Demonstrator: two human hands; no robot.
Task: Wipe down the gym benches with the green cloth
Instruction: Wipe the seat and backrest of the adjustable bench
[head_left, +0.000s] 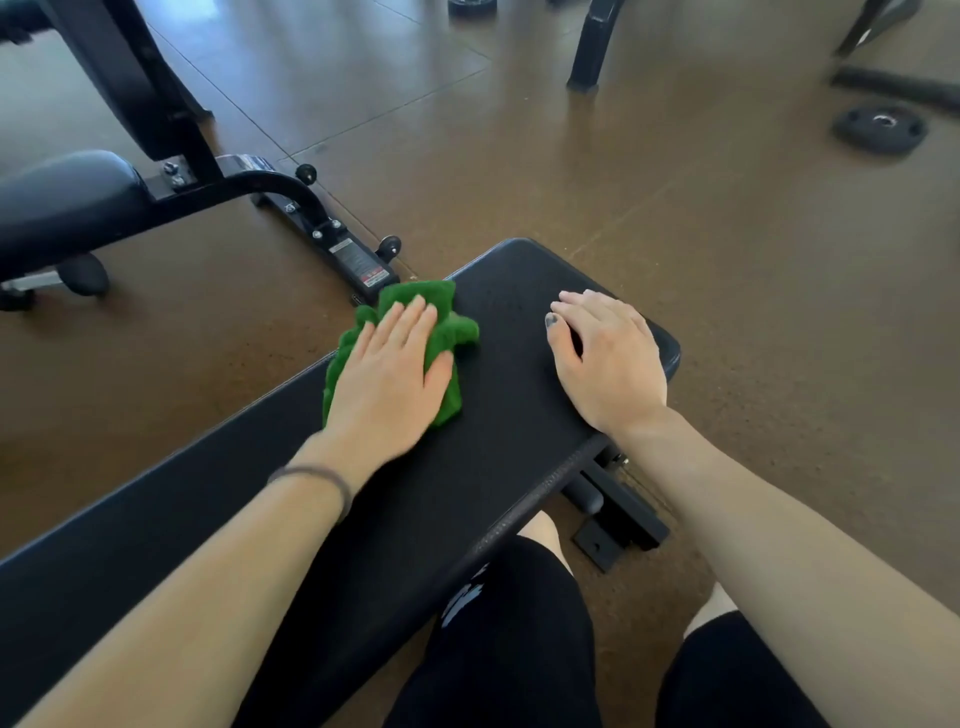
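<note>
Left hand (387, 374) at centre frame, fingers (410, 319) straight and close together, pressed flat on the green cloth (441, 332). Cloth bunched under the palm, lying on the far-left edge of the flat black bench (519, 415), hanging slightly past that edge. Right hand (608, 358) right of centre, fingers loosely spread, resting palm-down on the bare pad near its end (dark polish on the thumbnail). Thin band (317, 475) round the left wrist. Upper left: second bench (67, 202) with padded seat and black frame. Upper right: weight plate (880, 130) lying flat on the brown floor (727, 260).
</note>
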